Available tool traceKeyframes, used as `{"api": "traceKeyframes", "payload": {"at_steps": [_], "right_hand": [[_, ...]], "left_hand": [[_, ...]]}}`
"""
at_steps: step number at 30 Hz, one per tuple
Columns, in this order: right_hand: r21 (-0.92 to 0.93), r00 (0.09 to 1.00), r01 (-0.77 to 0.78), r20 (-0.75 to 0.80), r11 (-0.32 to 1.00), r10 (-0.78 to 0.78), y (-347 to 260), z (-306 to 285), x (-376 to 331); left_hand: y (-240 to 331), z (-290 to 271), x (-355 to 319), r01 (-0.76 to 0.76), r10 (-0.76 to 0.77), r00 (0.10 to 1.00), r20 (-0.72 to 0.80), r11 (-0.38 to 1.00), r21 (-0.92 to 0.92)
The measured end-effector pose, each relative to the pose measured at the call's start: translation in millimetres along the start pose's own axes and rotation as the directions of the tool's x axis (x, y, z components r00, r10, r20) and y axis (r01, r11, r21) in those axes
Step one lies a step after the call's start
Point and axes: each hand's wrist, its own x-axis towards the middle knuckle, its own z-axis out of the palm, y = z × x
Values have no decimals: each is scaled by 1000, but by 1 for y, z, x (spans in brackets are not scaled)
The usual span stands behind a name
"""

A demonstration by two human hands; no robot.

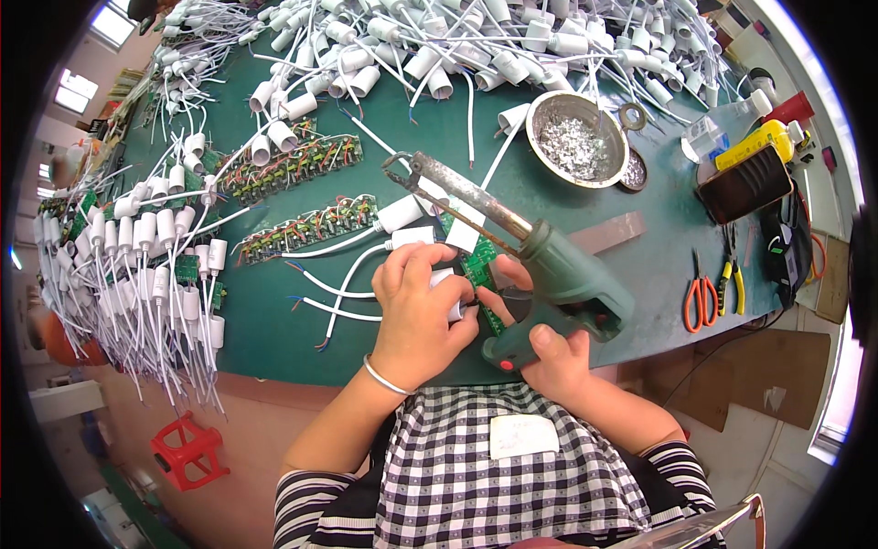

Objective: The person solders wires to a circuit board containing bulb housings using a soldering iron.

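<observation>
My right hand [558,368] is wrapped round the grip of a dark green soldering gun [565,265]. Its long metal barrel slants up and left, the bent tip above several white cylindrical cable fittings [401,214]. Two fingers of that hand reach past the gun to a green circuit board [478,263]. My left hand [413,306] is closed over a white plastic cylinder [443,276] beside the board; its fingers cover most of the piece. White cables [340,311] with bare coloured wire ends lie left of this hand.
Two rows of wired circuit boards [306,229] lie left of centre. White fittings with cables are heaped [512,41] at the back and piled [155,265] on the left. A metal bowl [540,151] holds silvery scraps. Orange-handled scissors [701,304] and yellow-handled pliers [731,285] lie right.
</observation>
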Motion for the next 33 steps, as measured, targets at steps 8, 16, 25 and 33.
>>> {"api": "traceKeyframes", "payload": {"at_steps": [8,16,25,33], "right_hand": [[0,1000,14,18,1000,-14,-23,-7,-7],[-363,997,-55,-75,930,29,-54,-50,-62],[28,998,-60,13,998,60,-29,-18,-26],[-26,997,-6,76,1000,8,0,-8,-4]], "left_hand": [[4,4,-1,-80,90,995,-45,979,188],[2,-2,-3,-25,24,999,46,999,27],[2,-5,-2,-44,44,997,58,999,6],[2,-5,-3,-35,35,999,35,999,-2]]}}
